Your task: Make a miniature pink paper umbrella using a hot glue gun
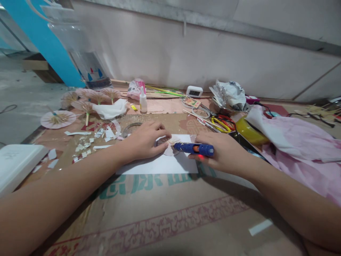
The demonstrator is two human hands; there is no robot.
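Note:
My right hand (220, 149) is wrapped around a blue glue gun (194, 148) with a red light glowing on its underside. The gun's nozzle points left, at the centre of a small round paper umbrella (170, 150) with thin wooden ribs. My left hand (147, 140) holds the umbrella's left side between thumb and fingers. Whether the nozzle touches the ribs, I cannot tell. Under both lies a white paper sheet (160, 165) on flattened cardboard (149, 213). Part of a clear tape roll (130, 128) shows behind my left hand.
Several paper umbrellas (58, 119) stand at the back left, near white paper scraps (84, 147). A small glue bottle (143, 100), a digital clock (194, 91) and yellow-handled pliers (221, 124) lie further back. Pink cloth (298, 138) covers the right side; a white box (21, 165) sits left.

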